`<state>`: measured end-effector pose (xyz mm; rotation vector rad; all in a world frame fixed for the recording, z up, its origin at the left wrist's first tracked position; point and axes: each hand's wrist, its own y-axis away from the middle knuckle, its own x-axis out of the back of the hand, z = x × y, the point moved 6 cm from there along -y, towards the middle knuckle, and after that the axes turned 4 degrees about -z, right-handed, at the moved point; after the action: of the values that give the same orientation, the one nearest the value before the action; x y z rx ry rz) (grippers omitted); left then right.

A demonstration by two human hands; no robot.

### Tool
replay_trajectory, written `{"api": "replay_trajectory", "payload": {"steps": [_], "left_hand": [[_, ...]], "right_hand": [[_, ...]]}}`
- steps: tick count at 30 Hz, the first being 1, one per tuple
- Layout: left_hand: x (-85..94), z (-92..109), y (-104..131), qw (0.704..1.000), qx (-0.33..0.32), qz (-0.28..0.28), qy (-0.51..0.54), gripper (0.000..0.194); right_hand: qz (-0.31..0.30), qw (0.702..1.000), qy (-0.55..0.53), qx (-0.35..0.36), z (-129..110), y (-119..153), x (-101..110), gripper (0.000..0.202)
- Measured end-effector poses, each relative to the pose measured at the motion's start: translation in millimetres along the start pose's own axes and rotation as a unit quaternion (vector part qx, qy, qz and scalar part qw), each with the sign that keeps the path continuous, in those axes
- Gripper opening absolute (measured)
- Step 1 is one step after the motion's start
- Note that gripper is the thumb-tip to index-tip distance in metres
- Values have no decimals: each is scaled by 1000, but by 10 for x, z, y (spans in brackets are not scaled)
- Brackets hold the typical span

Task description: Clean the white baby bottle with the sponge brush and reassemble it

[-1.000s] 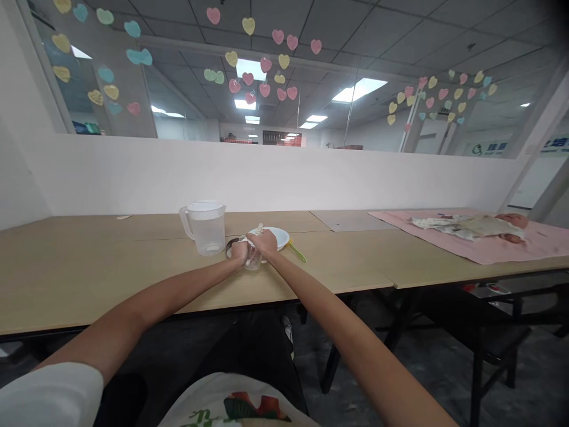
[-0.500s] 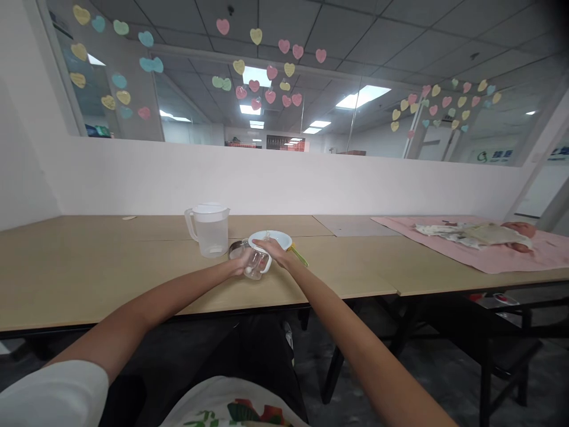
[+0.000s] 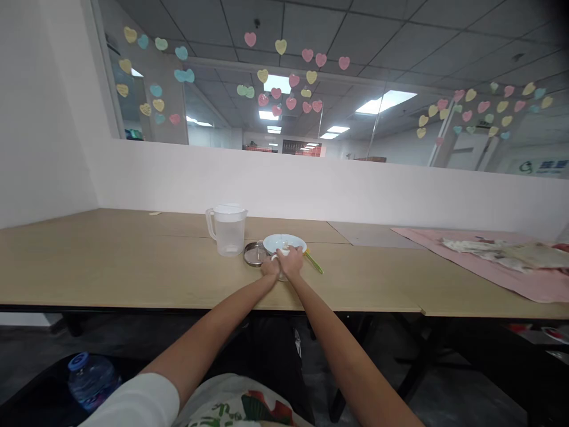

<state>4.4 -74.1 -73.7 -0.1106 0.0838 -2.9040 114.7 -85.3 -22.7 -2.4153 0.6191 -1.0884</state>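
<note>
Both hands meet at bench [image 3: 133,267] centre, just near of the bowl [image 3: 284,243]; left hand [image 3: 269,267] and right hand [image 3: 292,263] touching each other, closed around a small clear cup [image 3: 281,261] with a white handle; cup mostly hidden by the fingers, so I can't tell how much of each grip is actually on it, nor whether it has a lid; both grips look curled tight, not spread.

Cup sits low, at or on the bench surface, between the hands; touching or just near of the bowl rim, can't tell which; round metal lid [image 3: 255,254] just left of the hands, lying flat; jug [image 3: 227,230] further left and a bit far, upright, lidded, handle to the left; green stick [image 3: 313,261] right of the bowl, lying on the bench.

Progress, my read: cup is down on the bench with both hands on it, looks like fitting or twisting something on its top; nothing visibly poured; jug looks near empty; bowl contents unclear.

Orientation: cup appears upright, long axis vertical, white handle showing on the far side at the top of the hands; too occluded to be firm.

Far right: pink cloth [image 3: 511,273] with crumpled fabric on it.
</note>
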Motion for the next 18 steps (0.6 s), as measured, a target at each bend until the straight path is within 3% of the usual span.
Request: {"api": "replay_trajectory", "payload": {"steps": [4, 9, 13, 18], "left_hand": [[107, 83, -5, 993, -69, 2, -93, 9], [343, 172, 134, 964, -170, -64, -194, 30], [455, 214, 247, 924, -237, -144, -265, 44], [521, 203, 152, 889, -259, -155, -345, 40]], "right_hand": [[31, 999, -16, 40, 71, 11, -99, 42], [61, 993, -30, 99, -30, 74, -225, 39], [115, 991, -30, 54, 54, 130, -212, 41], [137, 990, -26, 35, 140, 169, -196, 44]]}}
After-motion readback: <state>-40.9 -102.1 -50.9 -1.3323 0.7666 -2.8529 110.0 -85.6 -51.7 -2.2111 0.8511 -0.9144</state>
